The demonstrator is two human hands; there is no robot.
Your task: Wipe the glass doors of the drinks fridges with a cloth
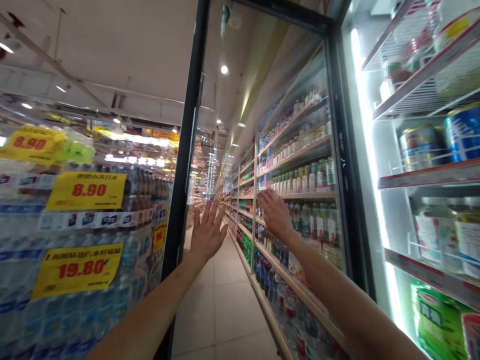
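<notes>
Both of my hands rest flat on the inside of a glass cooler door (232, 150) that stands swung open in front of me. My left hand (206, 232) has its fingers spread, palm on the glass near the door's black frame (185, 150). My right hand (273, 212) is open too, pressed on the glass further right and slightly higher. Neither hand holds anything. Through the glass I see the shop aisle.
The lit cooler (423, 175) on the right holds cans and jars on wire shelves. Stacked water bottles with yellow price signs (86, 191) fill the left. Long drink shelves (296, 200) run along a tiled aisle (221, 300).
</notes>
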